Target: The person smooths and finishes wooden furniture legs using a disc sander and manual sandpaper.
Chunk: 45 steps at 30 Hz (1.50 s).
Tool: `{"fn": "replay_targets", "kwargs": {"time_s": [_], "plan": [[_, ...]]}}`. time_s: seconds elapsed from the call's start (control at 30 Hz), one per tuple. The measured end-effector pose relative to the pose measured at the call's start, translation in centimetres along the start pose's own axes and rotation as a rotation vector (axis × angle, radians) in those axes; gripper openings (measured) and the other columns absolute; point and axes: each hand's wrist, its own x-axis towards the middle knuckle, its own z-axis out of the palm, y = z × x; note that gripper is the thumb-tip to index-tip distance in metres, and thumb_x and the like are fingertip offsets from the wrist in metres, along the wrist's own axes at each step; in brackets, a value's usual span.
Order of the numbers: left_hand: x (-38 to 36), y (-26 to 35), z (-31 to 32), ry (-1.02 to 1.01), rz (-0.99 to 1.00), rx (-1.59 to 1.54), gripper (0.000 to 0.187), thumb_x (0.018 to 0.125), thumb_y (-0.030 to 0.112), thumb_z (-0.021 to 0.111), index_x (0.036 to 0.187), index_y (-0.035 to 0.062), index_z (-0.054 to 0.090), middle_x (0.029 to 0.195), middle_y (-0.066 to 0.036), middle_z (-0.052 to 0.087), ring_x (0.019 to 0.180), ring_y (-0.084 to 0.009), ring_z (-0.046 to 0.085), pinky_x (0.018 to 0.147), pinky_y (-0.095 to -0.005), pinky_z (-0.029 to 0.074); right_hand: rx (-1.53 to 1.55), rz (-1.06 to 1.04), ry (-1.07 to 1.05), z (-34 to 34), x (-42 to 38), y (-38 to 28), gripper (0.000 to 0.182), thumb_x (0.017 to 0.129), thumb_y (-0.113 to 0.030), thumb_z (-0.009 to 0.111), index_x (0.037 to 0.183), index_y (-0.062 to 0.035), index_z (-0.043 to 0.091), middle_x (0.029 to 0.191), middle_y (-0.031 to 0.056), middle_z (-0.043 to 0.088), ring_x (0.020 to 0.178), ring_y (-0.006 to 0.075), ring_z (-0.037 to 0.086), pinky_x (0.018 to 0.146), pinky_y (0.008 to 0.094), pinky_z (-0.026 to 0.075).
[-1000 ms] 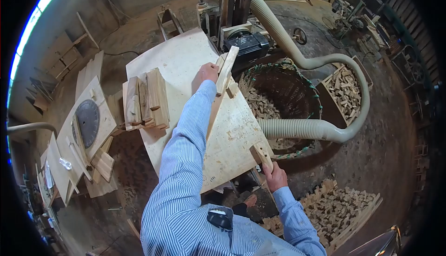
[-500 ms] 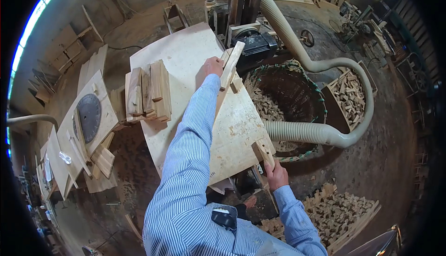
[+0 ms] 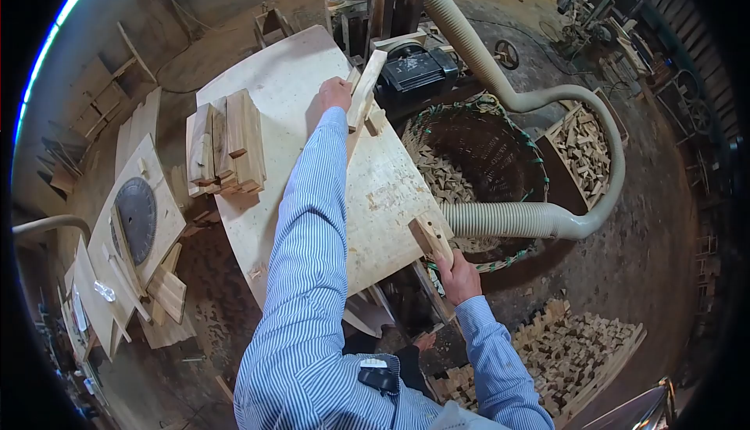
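Note:
My left hand point(image 3: 336, 94) is closed against a short wooden piece point(image 3: 355, 80) beside a longer upright wooden strip point(image 3: 367, 90) on the pale plywood tabletop point(image 3: 383, 188). The fingertips are partly hidden. Low on the right, my right hand point(image 3: 461, 278) wraps round a wooden handle block point(image 3: 431, 240) at the tabletop's near corner. A stack of wooden blanks point(image 3: 226, 141) lies on the left side of the tabletop, left of my left forearm. A small wooden block point(image 3: 376, 123) sits against the strip.
A black motor point(image 3: 418, 71) stands just beyond the strip. Right of the tabletop are a woven basket point(image 3: 539, 157) with wood offcuts inside and a thick ribbed hose point(image 3: 500, 220). Cut pieces point(image 3: 578, 352) are piled at lower right. A circular saw blade point(image 3: 135, 219) lies at left.
The view has turned slightly. The tabletop, with the stack and both hands, appears a little farther forward and left relative to the hose and basket. Both hands keep their holds.

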Motion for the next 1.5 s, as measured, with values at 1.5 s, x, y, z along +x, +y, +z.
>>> {"fn": "replay_targets", "kwargs": {"time_s": [1.5], "plan": [[-13.3, 3.6, -3.1, -0.089, -0.323, -0.242, 0.020, 0.093, 0.018, 0.075, 0.089, -0.0012, 0.080, 0.079, -0.014, 0.079, 0.073, -0.0223, 0.079, 0.078, -0.0372, 0.062, 0.013, 0.015, -0.047, -1.4, -8.2, 7.5, 0.045, 0.104, -0.050, 0.059, 0.106, -0.0050, 0.061, 0.088, 0.0288, 0.073, 0.085, 0.0515, 0.071, 0.075, 0.0604, 0.055]]}}
